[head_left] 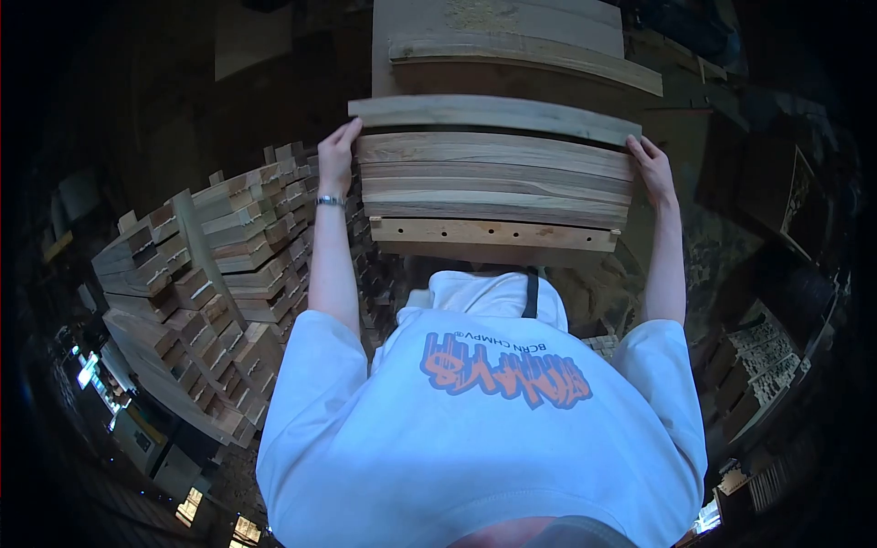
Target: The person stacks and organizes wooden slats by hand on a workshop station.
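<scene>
A long pale wooden plank lies crosswise before me, its two ends between my hands. My left hand, with a metal watch at the wrist, grips its left end with closed fingers. At the opposite end, my right hand has its fingers closed on the plank's corner. Just nearer to me sits a row of similar planks laid side by side, with a dark gap between them and the held one. Along their near side runs a wooden bar with several dark holes.
Tall stacks of wood blocks stand close on my left. Beyond the held plank, another long board rests on a pale surface with sawdust on it. More stacked wood is at the lower right.
</scene>
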### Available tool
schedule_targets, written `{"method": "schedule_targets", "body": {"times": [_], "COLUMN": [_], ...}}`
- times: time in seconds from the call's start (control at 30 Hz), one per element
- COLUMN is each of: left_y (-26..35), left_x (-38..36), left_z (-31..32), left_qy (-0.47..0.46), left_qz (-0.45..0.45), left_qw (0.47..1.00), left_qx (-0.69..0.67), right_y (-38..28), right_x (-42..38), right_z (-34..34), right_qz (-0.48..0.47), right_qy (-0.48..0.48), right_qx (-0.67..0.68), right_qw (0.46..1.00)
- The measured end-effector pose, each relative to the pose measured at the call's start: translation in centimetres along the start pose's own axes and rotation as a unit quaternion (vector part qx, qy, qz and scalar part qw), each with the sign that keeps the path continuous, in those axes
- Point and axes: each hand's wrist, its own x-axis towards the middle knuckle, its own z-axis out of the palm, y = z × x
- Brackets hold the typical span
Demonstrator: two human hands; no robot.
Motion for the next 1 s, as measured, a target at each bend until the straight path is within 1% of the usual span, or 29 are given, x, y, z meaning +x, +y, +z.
{"method": "schedule_targets", "body": {"times": [0.07,0.1,0.13,0.2,0.23,0.3,0.33,0.37,0.4,0.43,0.47,0.5,0.53,0.57,0.6,0.63,0.67,0.7,0.73,0.8,0.83,0.87,0.93,0.97,1.0], "left_y": [-0.5,-0.6,-0.5,0.2,0.3,0.4,0.9,1.5,1.7,2.8,4.1,6.1,7.2,7.7,7.8,7.7,7.4,6.9,6.6,5.8,5.4,5.1,4.6,4.5,4.8], "left_x": [-1.9,-2.3,-2.4,-2.1,-1.3,0.0,1.3,3.1,4.6,5.9,7.2,7.9,8.6,9.1,9.4,9.5,9.0,8.4,7.9,6.2,5.6,5.6,5.8,6.1,6.3], "left_z": [-1.0,-0.8,-0.8,-0.8,-1.0,-1.8,-1.5,-1.0,-0.4,0.8,1.9,3.2,3.9,4.2,4.3,4.2,3.8,3.2,2.7,1.8,1.7,1.4,0.8,0.6,0.9], "left_qy": [0.009,0.001,0.001,-0.067,-0.067,-0.114,-0.116,-0.046,0.028,0.01,0.009,-0.035,-0.076,-0.075,-0.063,-0.05,-0.046,-0.057,-0.069,-0.064,-0.06,-0.059,-0.099,-0.114,-0.115], "left_qz": [-0.071,-0.069,-0.07,-0.074,-0.067,-0.173,-0.166,-0.128,-0.09,-0.029,-0.026,-0.001,0.023,0.025,0.027,0.027,0.024,0.013,0.005,-0.006,-0.017,-0.017,0.006,-0.004,-0.003], "left_qw": [0.997,0.997,0.997,0.991,0.992,0.948,0.949,0.979,0.994,0.999,0.999,0.999,0.994,0.994,0.991,0.986,0.986,0.991,0.994,0.994,0.995,0.995,0.993,0.993,0.992], "left_qx": [0.014,-0.019,-0.019,-0.086,-0.086,-0.24,-0.241,-0.149,-0.056,-0.023,-0.025,0.024,0.074,0.073,0.114,0.155,0.156,0.12,0.086,0.084,0.077,0.079,0.066,0.042,0.043], "right_y": [-0.5,-1.3,-1.2,-1.0,-0.4,0.7,-0.1,-1.0,-1.8,-2.8,-3.6,-4.5,-4.9,-5.0,-5.0,-4.7,-4.3,-4.2,-3.6,-3.0,-3.1,-3.2,-3.6,-3.0,-3.4], "right_x": [-2.3,-3.0,-3.0,-2.4,-1.5,0.8,2.4,4.3,6.1,7.8,8.6,9.2,9.7,9.7,9.5,9.1,8.6,8.0,8.0,7.3,6.5,5.8,4.8,5.0,4.6], "right_z": [0.3,1.0,0.8,0.2,-0.2,-0.7,-1.1,-1.5,-1.8,-1.0,-0.8,-0.4,-0.3,-0.2,0.1,0.5,0.9,1.1,0.7,0.0,-0.6,-0.7,-0.6,-0.6,-0.2], "right_qz": [0.014,0.023,0.024,0.046,0.039,0.097,0.089,0.087,0.086,0.018,0.014,-0.028,-0.07,-0.069,-0.071,-0.068,-0.062,-0.065,-0.064,-0.011,0.008,0.008,-0.025,-0.054,-0.055], "right_qy": [-0.015,0.009,0.008,-0.053,-0.052,-0.051,-0.049,-0.008,0.032,0.15,0.151,0.148,0.142,0.121,0.118,0.069,0.019,0.008,0.006,-0.019,-0.078,-0.079,-0.078,-0.077,-0.076], "right_qx": [-0.005,-0.008,-0.009,0.012,0.015,0.025,0.025,0.094,0.162,0.192,0.193,0.09,-0.015,-0.024,-0.025,-0.003,0.019,0.063,0.066,0.086,0.08,0.081,-0.002,0.031,0.032], "right_qw": [1.0,1.0,1.0,0.997,0.998,0.994,0.994,0.992,0.983,0.97,0.969,0.984,0.987,0.99,0.99,0.995,0.998,0.996,0.996,0.996,0.994,0.994,0.997,0.995,0.995]}}
